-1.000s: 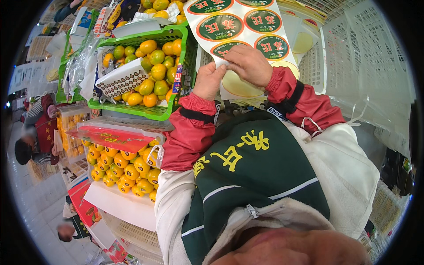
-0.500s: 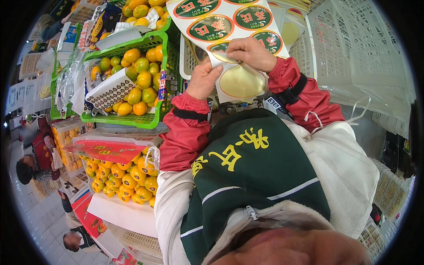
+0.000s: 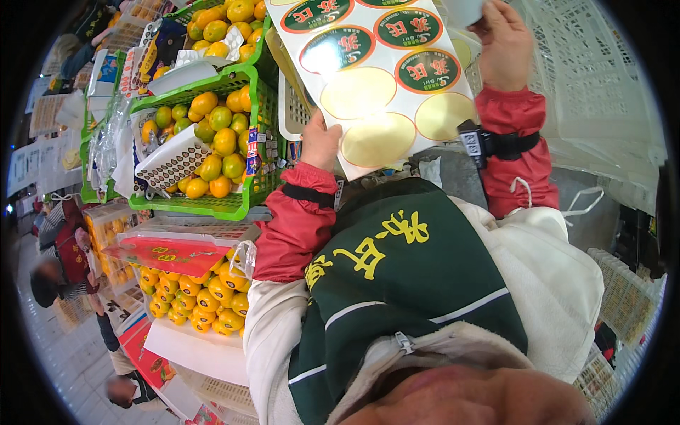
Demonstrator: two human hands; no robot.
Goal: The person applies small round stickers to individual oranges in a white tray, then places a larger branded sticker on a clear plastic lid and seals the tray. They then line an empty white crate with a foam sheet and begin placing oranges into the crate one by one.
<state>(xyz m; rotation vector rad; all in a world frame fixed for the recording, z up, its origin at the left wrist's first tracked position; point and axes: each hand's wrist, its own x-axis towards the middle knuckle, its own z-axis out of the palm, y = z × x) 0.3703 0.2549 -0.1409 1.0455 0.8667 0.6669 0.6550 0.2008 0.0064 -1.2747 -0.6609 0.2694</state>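
Observation:
A large white sticker sheet [image 3: 340, 154] with oval green, red-rimmed labels spreads in front of me. Several of its ovals are bare pale-yellow backing at the near end. My left hand [image 3: 320, 144] is closed on the sheet's lower left edge, thumb on top. Off the sheet's right side, my right hand [image 3: 505, 44] pinches a peeled oval sticker [image 3: 464, 10] with its pale underside showing; the picture's upper edge cuts part of it off. Under the sheet's left side stands a white plastic crate [image 3: 289, 113], mostly covered.
To the left stand green crates [image 3: 248, 209] of orange-green citrus fruit [image 3: 225, 142]. Nearer sits a box of labelled oranges [image 3: 205, 300] beneath a red card lid [image 3: 170, 255]. Stacked white plastic baskets [image 3: 581, 85] rise on the right. Other people [image 3: 71, 248] are at the far left.
My right hand has moved from the sheet's near end up to the right, carrying a peeled sticker away. Another bare oval now shows. My left hand has shifted slightly down and left along the sheet.

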